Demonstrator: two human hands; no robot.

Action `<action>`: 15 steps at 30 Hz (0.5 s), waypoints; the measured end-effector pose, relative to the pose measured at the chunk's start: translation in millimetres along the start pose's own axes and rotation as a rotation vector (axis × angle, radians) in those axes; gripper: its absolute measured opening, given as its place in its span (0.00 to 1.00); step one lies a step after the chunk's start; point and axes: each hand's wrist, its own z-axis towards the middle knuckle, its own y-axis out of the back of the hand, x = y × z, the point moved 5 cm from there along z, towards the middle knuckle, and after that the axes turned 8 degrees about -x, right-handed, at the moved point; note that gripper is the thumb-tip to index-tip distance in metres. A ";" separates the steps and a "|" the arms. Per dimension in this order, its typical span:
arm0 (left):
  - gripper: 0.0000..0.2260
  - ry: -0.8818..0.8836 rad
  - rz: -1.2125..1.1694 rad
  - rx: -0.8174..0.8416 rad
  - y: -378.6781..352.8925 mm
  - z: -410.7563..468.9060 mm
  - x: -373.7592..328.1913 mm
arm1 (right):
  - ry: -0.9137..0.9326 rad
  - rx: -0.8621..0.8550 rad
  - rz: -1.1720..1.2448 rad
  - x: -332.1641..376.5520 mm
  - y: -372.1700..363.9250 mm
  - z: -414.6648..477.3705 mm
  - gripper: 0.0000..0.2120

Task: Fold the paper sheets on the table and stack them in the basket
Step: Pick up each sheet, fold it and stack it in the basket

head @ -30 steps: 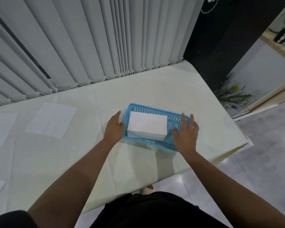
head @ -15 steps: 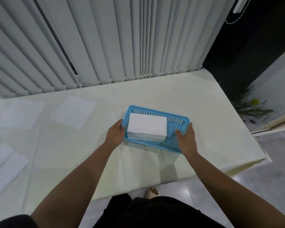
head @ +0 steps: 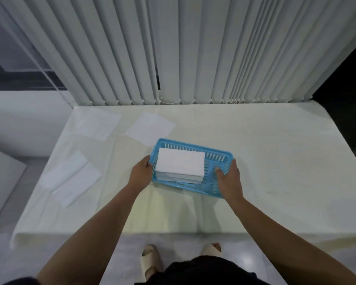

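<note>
The left hand [head: 141, 174] curls round the left end of the blue basket [head: 216, 156]. The right hand [head: 228, 179] grips the right end, its thumb seemingly hooked inside the rim, though blur makes that uncertain. A stack of folded sheets [head: 180, 164] fills the basket's left part. The step looks like positioning the basket on the worktop [head: 275, 161]. Next, the hands must let go and reach left for the unfolded sheets [head: 150, 127].
</note>
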 end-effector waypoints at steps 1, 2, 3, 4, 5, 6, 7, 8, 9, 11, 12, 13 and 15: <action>0.15 0.000 0.013 0.004 7.8 2.2 9.5 | 0.003 0.002 0.005 0.3 -10.5 -7.8 0.29; 0.15 0.000 0.025 0.008 15.5 4.6 18.3 | 0.003 0.003 0.011 0.3 -20.6 -15.5 0.29; 0.15 0.001 0.034 0.014 21.9 8.0 26.6 | -0.002 0.001 0.013 1.7 -29.3 -24.5 0.29; 0.16 0.001 0.043 0.024 28.1 11.0 33.8 | -0.008 -0.007 0.014 3.0 -37.3 -32.9 0.29; 0.16 -0.001 0.048 0.031 33.3 14.3 40.5 | -0.013 -0.012 0.017 5.0 -44.5 -41.3 0.29; 0.17 -0.004 0.050 0.038 37.9 17.5 46.8 | -0.017 -0.018 0.022 6.5 -51.2 -48.8 0.29; 0.17 -0.012 0.049 0.044 41.4 21.2 52.6 | -0.023 -0.024 0.026 8.6 -57.4 -55.6 0.29; 0.18 -0.021 0.050 0.051 44.7 24.7 57.5 | -0.029 -0.032 0.031 10.7 -63.0 -61.8 0.29; 0.18 -0.032 0.054 0.060 47.4 27.9 62.0 | -0.034 -0.039 0.035 13.0 -68.2 -67.8 0.29; 0.18 -0.050 0.069 0.085 51.5 33.8 70.3 | -0.052 -0.053 0.038 16.2 -76.2 -76.8 0.30; 0.18 -0.058 0.073 0.100 53.3 35.7 73.9 | -0.060 -0.061 0.037 16.5 -79.7 -79.6 0.30; 0.18 -0.066 0.074 0.113 54.4 37.5 77.1 | -0.068 -0.067 0.034 16.3 -82.9 -81.9 0.30; 0.19 -0.072 0.079 0.132 57.5 38.6 81.5 | -0.077 -0.070 0.043 15.0 -87.6 -86.8 0.31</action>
